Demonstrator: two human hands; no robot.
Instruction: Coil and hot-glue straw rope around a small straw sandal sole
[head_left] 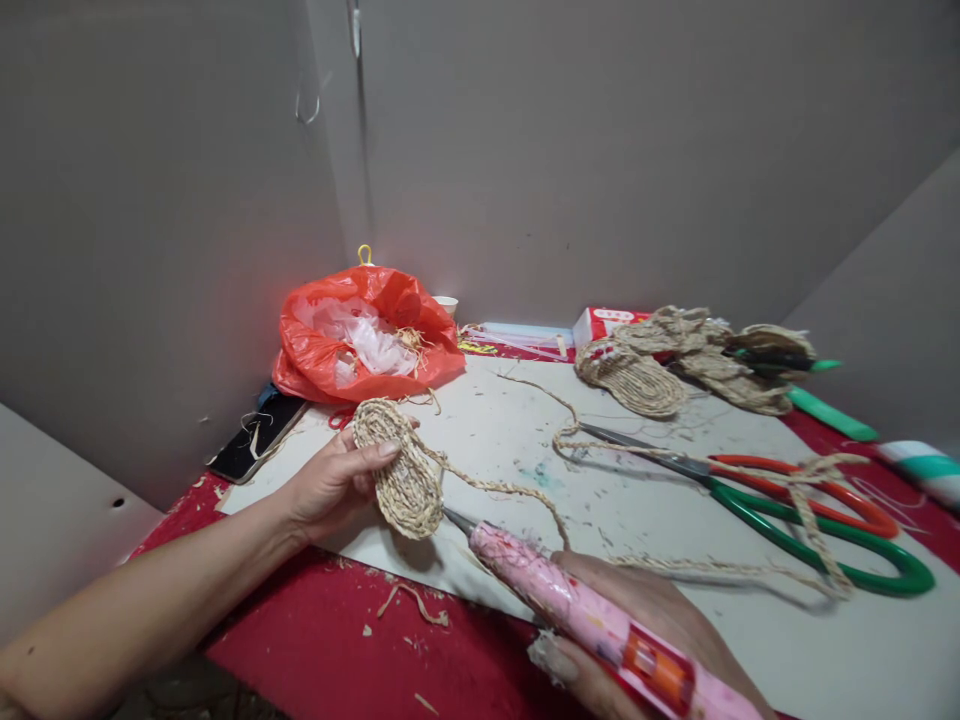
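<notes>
My left hand [341,480] pinches an oval coil of braided straw cord [409,485], shaped like a small sole, with the thumb on its face. From the coil the braided cord [517,489] runs right over the board. My right hand [645,610] is wrapped round a hot glue gun [555,590] covered in pink tape, with an orange switch on its side. The gun's metal nozzle [459,521] points at the coil's lower right edge; whether it touches cannot be told. Scissors [697,467] with one orange and one green handle lie on the right, crossed by the cord.
A pale board [480,420] covers a red tabletop [337,630]. An orange-red plastic bag [442,350] of scraps stands behind the coil, near a black phone [259,435]. Several finished-looking straw soles [637,380] lie at the back right. Grey panels [562,150] enclose the table.
</notes>
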